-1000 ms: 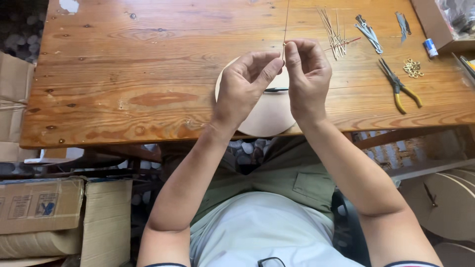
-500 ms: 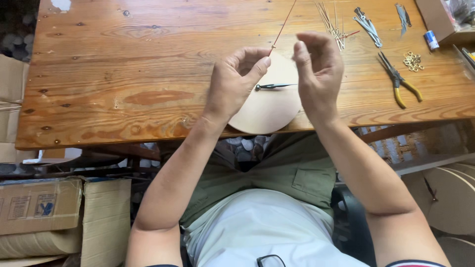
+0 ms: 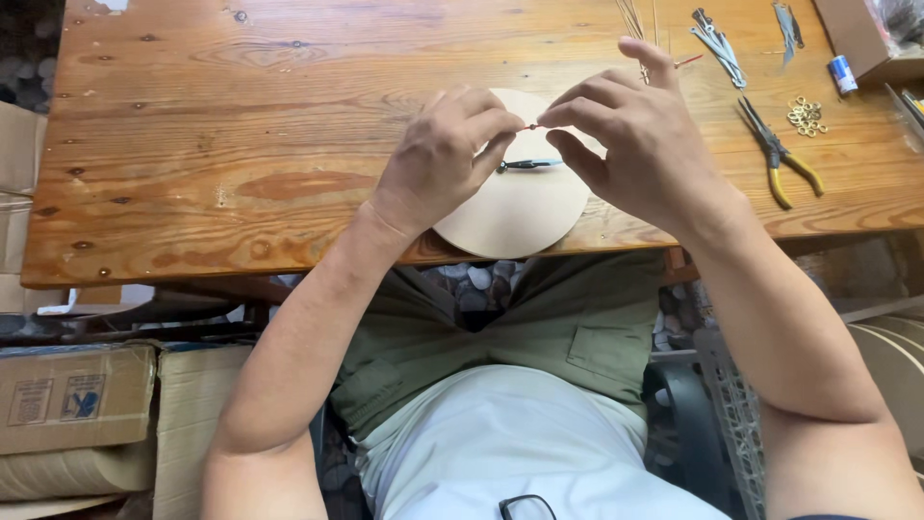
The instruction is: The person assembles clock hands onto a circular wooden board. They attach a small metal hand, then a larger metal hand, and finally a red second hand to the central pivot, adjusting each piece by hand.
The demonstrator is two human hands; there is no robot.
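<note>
My left hand (image 3: 448, 159) and my right hand (image 3: 635, 144) meet fingertip to fingertip just above a round, pale wooden disc (image 3: 520, 217). Both pinch a small thin pin (image 3: 532, 126) with a reddish end; most of it is hidden by the fingers. The disc lies on the wooden table (image 3: 241, 144), overhanging its near edge. Black clock hands (image 3: 527, 166) lie on the disc's middle, right under my fingers.
Right of my hands lie yellow-handled pliers (image 3: 778, 154), a heap of small brass rings (image 3: 807, 114), metal hand tools (image 3: 717, 43), a small blue cylinder (image 3: 843, 74) and a cardboard box (image 3: 857, 39). Thin rods (image 3: 635, 19) lie at the far edge. Cardboard boxes (image 3: 77, 395) stand lower left.
My hands parted briefly, then met again over the disc. The long thin rod that rose from my fingers is no longer seen above them.
</note>
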